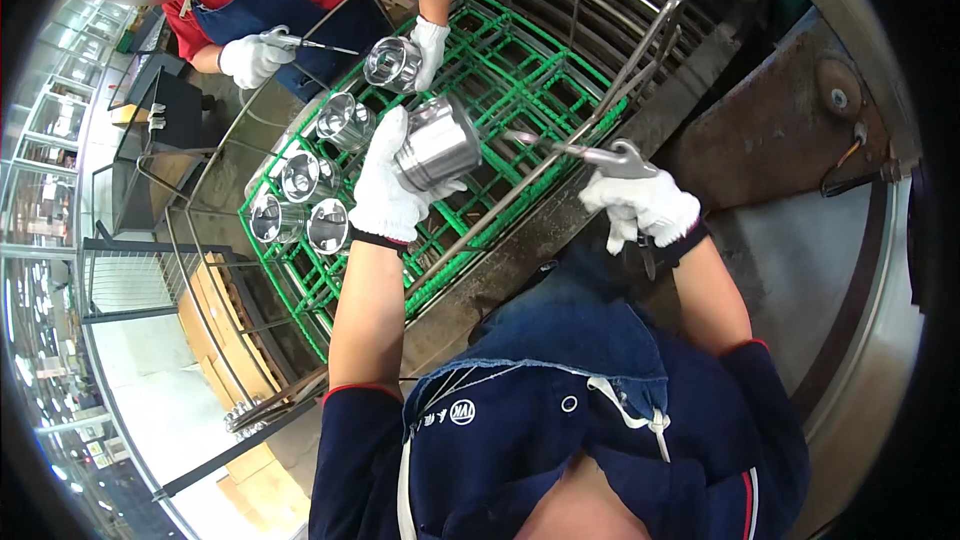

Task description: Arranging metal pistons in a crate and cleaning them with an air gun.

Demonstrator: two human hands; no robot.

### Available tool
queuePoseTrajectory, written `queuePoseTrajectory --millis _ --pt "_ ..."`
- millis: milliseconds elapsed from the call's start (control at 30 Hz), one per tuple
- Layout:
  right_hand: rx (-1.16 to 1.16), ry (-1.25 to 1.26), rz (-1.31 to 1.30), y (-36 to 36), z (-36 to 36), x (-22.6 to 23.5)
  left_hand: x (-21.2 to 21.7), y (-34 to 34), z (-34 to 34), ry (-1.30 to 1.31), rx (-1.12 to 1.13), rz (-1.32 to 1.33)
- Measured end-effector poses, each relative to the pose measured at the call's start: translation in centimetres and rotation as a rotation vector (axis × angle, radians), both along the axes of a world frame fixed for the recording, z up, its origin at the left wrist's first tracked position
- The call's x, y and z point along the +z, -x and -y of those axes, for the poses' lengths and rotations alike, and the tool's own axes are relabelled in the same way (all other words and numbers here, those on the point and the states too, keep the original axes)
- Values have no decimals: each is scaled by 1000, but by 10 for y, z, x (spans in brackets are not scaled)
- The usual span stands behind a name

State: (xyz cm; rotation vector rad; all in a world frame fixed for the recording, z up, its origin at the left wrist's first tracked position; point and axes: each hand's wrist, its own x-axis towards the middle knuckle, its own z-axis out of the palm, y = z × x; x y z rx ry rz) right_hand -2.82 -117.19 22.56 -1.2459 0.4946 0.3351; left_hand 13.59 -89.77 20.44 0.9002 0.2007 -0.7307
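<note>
My gloved left hand (pixel 383 185) is closed around a shiny metal piston (pixel 440 145), held tilted above a rack of green-coated wire (pixel 281 285). To its right, my gloved right hand (pixel 645 208) grips a grey air blow gun (pixel 622 160). The gun's thin nozzle, smeared by motion, points left toward the piston with a gap between them. Several more pistons (pixel 302 178) stand in the rack's left cells, their hollow ends facing up.
Across the rack, a co-worker's gloved hands hold another piston (pixel 392 64) and another blow gun (pixel 285 39). Bent metal rails (pixel 640 50) surround the rack. A rusty brown plate (pixel 780 125) stands at the right. Cardboard (pixel 232 325) lies at lower left.
</note>
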Motion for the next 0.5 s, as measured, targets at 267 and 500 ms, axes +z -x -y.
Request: queuePoseTrajectory --millis 267,500 --pt "-139 64 -19 7 -21 12 -1 5 7 -67 50 -29" --pt "-81 180 5 5 -24 21 -2 8 9 -75 -26 7"
